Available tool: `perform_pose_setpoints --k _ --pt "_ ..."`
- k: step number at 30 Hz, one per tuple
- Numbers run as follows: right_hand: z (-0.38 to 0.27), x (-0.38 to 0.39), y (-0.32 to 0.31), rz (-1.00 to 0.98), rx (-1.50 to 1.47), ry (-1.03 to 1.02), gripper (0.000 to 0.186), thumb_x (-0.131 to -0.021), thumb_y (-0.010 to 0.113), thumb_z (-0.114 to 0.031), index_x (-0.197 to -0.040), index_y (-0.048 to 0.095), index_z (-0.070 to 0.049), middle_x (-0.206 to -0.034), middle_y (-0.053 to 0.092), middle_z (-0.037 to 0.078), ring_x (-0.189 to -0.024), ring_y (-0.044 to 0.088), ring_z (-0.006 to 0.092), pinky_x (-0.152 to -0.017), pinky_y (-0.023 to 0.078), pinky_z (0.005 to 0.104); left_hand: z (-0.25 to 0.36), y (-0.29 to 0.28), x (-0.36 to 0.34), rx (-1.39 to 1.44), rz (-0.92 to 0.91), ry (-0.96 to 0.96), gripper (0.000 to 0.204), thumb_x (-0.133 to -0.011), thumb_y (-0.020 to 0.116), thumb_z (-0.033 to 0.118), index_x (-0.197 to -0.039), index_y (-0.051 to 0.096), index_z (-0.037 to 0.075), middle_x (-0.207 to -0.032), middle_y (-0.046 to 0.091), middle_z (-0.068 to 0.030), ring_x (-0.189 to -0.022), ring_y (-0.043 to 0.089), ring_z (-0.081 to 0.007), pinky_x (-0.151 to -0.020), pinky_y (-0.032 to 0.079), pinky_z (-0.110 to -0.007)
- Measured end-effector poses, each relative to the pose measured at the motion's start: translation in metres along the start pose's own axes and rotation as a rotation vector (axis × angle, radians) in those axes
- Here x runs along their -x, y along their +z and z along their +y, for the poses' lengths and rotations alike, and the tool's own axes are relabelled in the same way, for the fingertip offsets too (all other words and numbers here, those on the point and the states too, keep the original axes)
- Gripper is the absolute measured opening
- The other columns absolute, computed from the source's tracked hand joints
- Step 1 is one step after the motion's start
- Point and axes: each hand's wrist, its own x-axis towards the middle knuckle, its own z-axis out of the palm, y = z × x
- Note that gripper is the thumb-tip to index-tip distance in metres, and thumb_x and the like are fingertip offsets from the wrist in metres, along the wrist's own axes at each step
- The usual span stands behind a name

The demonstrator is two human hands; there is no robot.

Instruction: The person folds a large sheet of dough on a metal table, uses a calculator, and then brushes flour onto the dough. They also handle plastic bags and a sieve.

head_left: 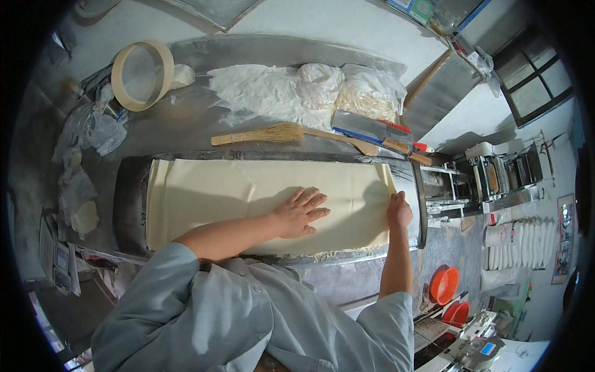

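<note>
A long pale sheet of dough, folded in layers at its left end, lies across a dark tray-like board. My left hand rests flat near the sheet's middle, fingers spread. At the sheet's right end my right hand is closed on its edge, which lifts slightly there. Dough scraps show along the near edge. Just beyond the board lie a straw brush and a wide blade with a blue strip.
White flour and a plastic bag of noodles occupy the back of the metal table. A round sieve stands at the far left, near crumpled plastic bags. To the right are a roller machine and red basins.
</note>
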Motion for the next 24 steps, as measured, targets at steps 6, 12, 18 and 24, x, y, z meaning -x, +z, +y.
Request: perform_pose_setpoints --k 6,12,18,24 --pt "0.032 0.012 0.010 0.002 -0.336 -0.031 0.033 -0.091 0.044 -0.037 -0.085 0.054 -0.006 -0.080 0.063 0.024 -0.081 0.059 0.0458 -0.068 0.045 0.0516 -0.026 -0.011 0.057 0.053 0.167 -0.210 0.060 -0.083 0.058 0.034 -0.137 0.039 0.014 -0.148 0.027 -0.0091 -0.139 0.019 -0.0263 -0.111 0.011 -0.051" --pt "0.043 0.018 0.017 0.018 -0.331 -0.130 0.023 -0.093 0.044 -0.028 -0.090 0.053 -0.008 -0.077 0.062 0.023 -0.073 0.061 0.0429 -0.060 0.044 0.0507 -0.079 -0.005 0.212 -0.214 0.656 -0.912 0.060 -0.079 0.060 0.018 -0.133 0.041 -0.002 -0.143 0.030 -0.0216 -0.129 0.031 -0.0407 -0.106 0.022 -0.052" --pt "0.050 0.000 0.030 0.052 -0.446 -0.136 0.027 -0.092 0.047 -0.025 -0.081 0.051 -0.001 -0.073 0.058 0.022 -0.063 0.052 0.0372 -0.061 0.042 0.0456 -0.091 0.010 0.264 -0.214 0.722 -1.150 0.053 -0.080 0.060 0.020 -0.127 0.046 -0.002 -0.117 0.052 -0.0204 -0.110 0.047 -0.0366 -0.094 0.037 -0.047" --pt "0.060 -0.005 0.036 0.048 -0.516 -0.102 0.031 -0.092 0.050 -0.027 -0.077 0.054 0.000 -0.071 0.058 0.020 -0.062 0.053 0.0326 -0.061 0.043 0.0438 -0.116 -0.012 0.266 -0.242 0.895 -1.268 0.036 -0.075 0.066 0.014 -0.108 0.055 0.006 -0.100 0.054 -0.0146 -0.097 0.052 -0.0338 -0.082 0.042 -0.045"
